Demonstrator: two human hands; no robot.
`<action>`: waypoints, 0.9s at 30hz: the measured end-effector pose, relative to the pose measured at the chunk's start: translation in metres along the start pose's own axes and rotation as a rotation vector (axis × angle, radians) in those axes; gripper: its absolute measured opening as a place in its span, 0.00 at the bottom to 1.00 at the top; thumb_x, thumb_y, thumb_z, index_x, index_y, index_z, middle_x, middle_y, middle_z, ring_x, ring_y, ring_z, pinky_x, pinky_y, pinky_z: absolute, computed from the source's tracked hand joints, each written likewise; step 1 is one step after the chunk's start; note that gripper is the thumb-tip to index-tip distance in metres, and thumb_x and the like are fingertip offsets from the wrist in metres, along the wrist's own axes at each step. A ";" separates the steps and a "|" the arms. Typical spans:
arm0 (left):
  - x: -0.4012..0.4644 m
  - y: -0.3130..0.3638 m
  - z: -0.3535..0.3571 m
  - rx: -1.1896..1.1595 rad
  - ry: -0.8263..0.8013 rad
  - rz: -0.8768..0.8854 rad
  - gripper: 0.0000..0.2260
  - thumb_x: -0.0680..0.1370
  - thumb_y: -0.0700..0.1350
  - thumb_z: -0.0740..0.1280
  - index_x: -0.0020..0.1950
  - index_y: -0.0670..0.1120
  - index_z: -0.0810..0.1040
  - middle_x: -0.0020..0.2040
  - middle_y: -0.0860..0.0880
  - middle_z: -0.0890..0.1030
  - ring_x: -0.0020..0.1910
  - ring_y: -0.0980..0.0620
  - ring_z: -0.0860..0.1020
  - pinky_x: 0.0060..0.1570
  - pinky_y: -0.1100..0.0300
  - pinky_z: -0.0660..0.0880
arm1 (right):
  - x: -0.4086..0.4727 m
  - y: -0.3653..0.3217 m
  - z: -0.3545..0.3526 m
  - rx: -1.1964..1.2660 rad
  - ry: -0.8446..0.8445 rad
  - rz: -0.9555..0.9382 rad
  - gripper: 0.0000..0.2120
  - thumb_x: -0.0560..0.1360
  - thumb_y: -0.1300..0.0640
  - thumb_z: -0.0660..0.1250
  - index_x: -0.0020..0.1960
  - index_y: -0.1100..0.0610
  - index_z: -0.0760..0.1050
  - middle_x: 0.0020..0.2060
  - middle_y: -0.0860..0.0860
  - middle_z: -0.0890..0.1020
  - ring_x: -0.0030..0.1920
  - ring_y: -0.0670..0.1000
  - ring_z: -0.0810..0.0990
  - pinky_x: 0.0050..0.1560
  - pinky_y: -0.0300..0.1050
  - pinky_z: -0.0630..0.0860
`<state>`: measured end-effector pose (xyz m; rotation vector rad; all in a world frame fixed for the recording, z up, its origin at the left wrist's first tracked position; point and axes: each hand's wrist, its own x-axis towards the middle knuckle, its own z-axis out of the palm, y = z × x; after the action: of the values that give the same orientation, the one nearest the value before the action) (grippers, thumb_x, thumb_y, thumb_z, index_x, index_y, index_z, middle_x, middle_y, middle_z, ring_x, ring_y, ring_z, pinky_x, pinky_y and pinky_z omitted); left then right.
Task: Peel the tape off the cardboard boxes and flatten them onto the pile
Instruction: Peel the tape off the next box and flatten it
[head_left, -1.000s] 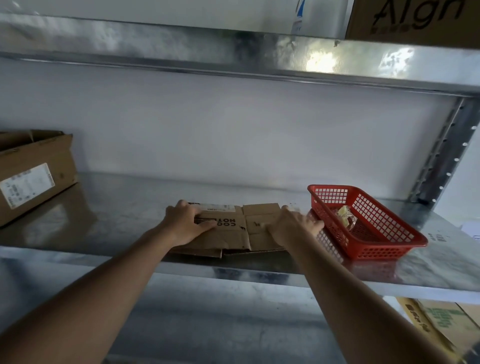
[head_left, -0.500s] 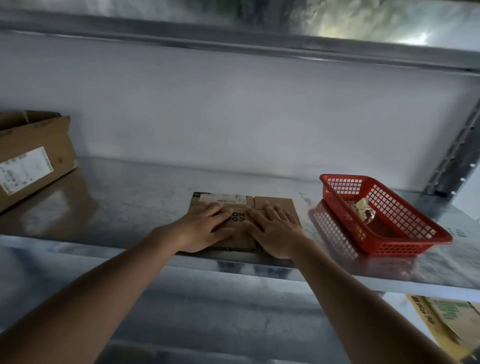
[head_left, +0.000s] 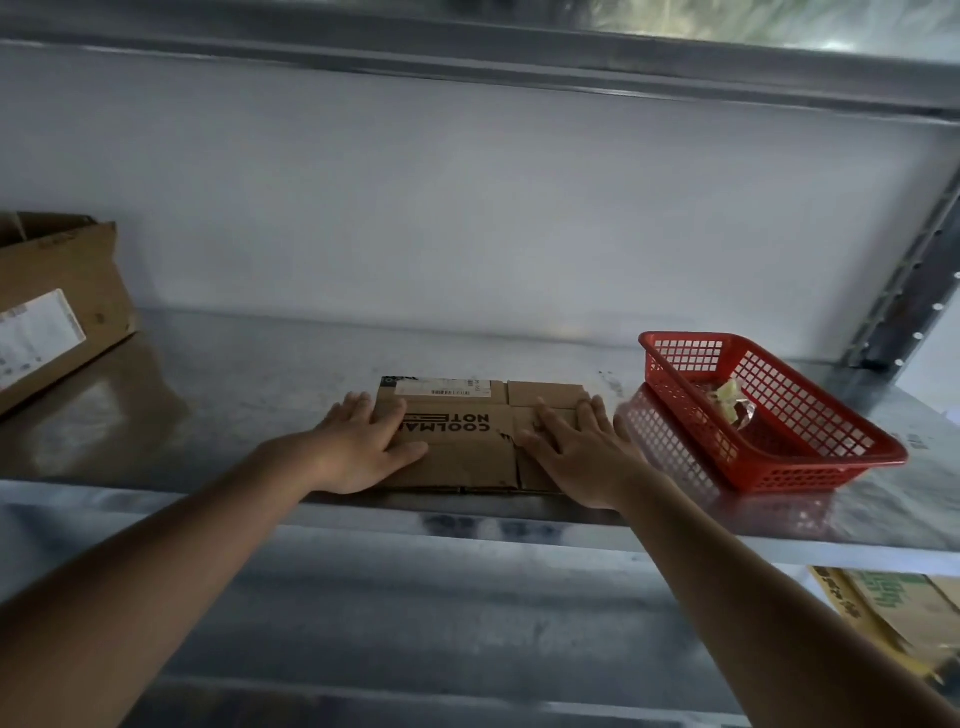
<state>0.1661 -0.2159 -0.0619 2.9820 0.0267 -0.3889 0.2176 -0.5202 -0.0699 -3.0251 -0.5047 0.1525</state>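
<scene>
Lying flat on the metal shelf, near its front edge, the flattened cardboard box shows black lettering and a white label along its far edge, and every other place here is told from it. The left hand rests palm down on the box's left end, its fingers straight and spread, some reaching past the cardboard's left edge onto the shelf. The right hand presses palm down on the box's right end, fingers likewise straight and slightly fanned, curled around nothing. Both bare forearms reach in from below the shelf's front lip. Just to the right of the box stands a red plastic basket, apart from the cardboard, with a small pale crumpled item inside that is too indistinct to identify. Well to the left of the box sits an open brown carton bearing a white label, tilted against the shelf. Behind the box rises a plain pale wall.
</scene>
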 end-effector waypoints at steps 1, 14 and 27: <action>-0.001 -0.002 0.000 0.011 0.000 -0.004 0.44 0.74 0.77 0.42 0.84 0.56 0.37 0.84 0.41 0.37 0.83 0.40 0.36 0.79 0.45 0.40 | -0.001 -0.001 0.000 0.022 0.014 0.049 0.42 0.70 0.19 0.33 0.81 0.34 0.38 0.82 0.63 0.40 0.81 0.66 0.35 0.79 0.66 0.40; -0.001 0.000 -0.007 -0.406 0.131 0.151 0.40 0.78 0.64 0.69 0.84 0.52 0.57 0.77 0.46 0.65 0.74 0.45 0.67 0.73 0.50 0.68 | -0.036 -0.017 -0.009 0.382 0.538 0.213 0.49 0.62 0.25 0.74 0.75 0.48 0.67 0.65 0.57 0.68 0.61 0.58 0.73 0.56 0.53 0.78; -0.047 0.052 -0.005 -0.514 0.314 0.231 0.52 0.67 0.62 0.81 0.84 0.51 0.58 0.69 0.48 0.62 0.72 0.45 0.67 0.76 0.53 0.62 | -0.123 0.020 -0.001 0.516 0.623 0.250 0.49 0.68 0.30 0.75 0.81 0.48 0.63 0.76 0.55 0.68 0.75 0.58 0.67 0.72 0.58 0.67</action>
<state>0.1240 -0.2664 -0.0386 2.4686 -0.1602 0.1057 0.1079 -0.5791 -0.0601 -2.4247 -0.0192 -0.5432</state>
